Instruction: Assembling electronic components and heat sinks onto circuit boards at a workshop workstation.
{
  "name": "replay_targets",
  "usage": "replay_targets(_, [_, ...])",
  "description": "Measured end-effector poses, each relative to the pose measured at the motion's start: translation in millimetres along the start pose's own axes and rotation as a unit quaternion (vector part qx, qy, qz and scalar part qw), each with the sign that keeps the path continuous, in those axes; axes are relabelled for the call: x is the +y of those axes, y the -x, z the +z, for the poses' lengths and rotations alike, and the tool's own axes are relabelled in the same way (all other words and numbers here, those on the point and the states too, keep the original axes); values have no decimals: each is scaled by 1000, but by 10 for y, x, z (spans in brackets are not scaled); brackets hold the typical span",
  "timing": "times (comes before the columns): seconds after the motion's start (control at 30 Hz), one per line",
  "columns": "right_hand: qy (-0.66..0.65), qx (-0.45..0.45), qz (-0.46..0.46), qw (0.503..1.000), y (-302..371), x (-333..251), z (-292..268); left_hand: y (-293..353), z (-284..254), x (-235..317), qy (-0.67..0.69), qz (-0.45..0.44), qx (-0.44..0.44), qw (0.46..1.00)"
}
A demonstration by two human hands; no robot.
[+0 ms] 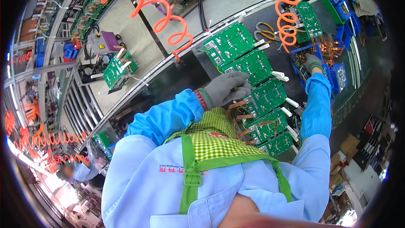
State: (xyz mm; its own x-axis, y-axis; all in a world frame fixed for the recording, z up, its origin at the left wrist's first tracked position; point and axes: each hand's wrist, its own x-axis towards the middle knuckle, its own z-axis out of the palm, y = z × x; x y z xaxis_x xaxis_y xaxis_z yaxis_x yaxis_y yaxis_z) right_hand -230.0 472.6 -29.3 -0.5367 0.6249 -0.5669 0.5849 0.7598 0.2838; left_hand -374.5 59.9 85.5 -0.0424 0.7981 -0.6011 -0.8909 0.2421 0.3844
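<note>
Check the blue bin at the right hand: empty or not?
Not empty: small dark parts show inside the blue bin, beside the gloved right hand. How full, cannot tell; the hand covers some of it.

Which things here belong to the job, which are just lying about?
Likely the job: green circuit boards, below the left hand; blue parts bin, right hand in it.
Seemingly lying about: looped-handle tool, purple-sided unit, cardboard box.

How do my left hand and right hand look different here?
Your left hand is at the green circuit boards; your right hand is in a blue parts bin. The left hand has red beads at its wrist; none show on the right hand. Both wear gloves and blue sleeves.
</note>
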Motion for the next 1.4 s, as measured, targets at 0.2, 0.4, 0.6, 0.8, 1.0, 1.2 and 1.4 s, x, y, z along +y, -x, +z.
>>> replay_targets(0.2, [-109,90,-17,990,90,98,-46,210,-190,-177,68,10,9,998])
replay_targets(0.4, [-164,188,-14,968,172,232,133,305,-137,-218,-12,-4,18,1000])
replay_targets(0.6, [-204,325,15,923,807,409,33,111,-357,-51,-140,-58,-109,982])
replay_targets(0.8, [-393,407,-198,800,2661,-845,-1181,45,-356,71,34,-82,-108,990])
replay_targets(1.0, [-294,270,-253,881,3224,-1877,-935,54,-22,-37,54,-161,-203,964])
replay_targets(1.2, [-284,292,-31,913,3445,-1439,36,-74,-603,-34,-32,-215,-138,966])
replay_targets(1.4, [-156,222,-79,959,3423,-1535,662,111,-1177,29,-167,-166,-83,968])
